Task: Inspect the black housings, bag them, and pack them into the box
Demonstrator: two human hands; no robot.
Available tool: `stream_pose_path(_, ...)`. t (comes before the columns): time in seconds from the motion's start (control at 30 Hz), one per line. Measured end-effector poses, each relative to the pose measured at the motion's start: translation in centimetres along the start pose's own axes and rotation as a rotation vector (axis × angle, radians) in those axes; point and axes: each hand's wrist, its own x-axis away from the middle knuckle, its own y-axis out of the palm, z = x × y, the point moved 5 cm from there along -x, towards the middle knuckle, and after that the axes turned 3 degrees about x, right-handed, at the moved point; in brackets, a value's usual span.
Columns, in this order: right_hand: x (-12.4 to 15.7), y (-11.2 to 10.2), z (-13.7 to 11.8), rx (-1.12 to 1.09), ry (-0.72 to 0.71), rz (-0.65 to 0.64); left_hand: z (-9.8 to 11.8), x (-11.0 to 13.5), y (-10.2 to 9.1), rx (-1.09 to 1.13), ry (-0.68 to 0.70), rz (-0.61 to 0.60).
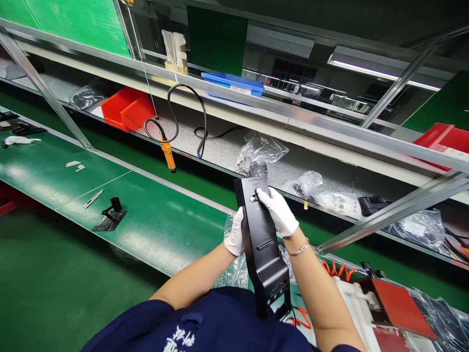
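A long black plastic housing [261, 244] stands upright in front of me, its lower end near my body. My left hand [235, 234], in a white glove, is wrapped round its left edge about halfway up. My right hand [278, 211], also gloved, with a bracelet on the wrist, grips the upper right side and its fingers press on a small round opening near the top. Clear plastic wrap [234, 269] lies under the housing on the green bench [154, 220].
An orange electric screwdriver [168, 155] hangs on a cable above the bench. A small black part [112, 215] and a thin tool [93, 198] lie to the left. Bagged parts [261, 152], red bins [126, 110] and a blue tray [234, 84] fill the shelves. A red-topped fixture [392, 305] sits at right.
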Motion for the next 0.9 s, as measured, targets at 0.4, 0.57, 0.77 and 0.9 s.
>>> stream_pose_path(0.4,1.2,0.0,-0.6,0.274,-0.108,0.129,-0.2,1.1,0.0,-0.023,0.019,-0.01)
stream_pose_path(0.57,1.3,0.4,-0.4,0.354,-0.158,0.113,0.2,1.4,-0.5,-0.042,0.027,0.049)
stream_pose_path(0.77,3.1,0.5,-0.3,0.323,-0.322,0.067,1.1,1.6,0.0,-0.022,-0.005,-0.042)
stream_pose_path(0.9,4.3,0.8,-2.2,0.612,-0.245,0.224,1.0,1.8,0.4,-0.068,0.021,-0.088)
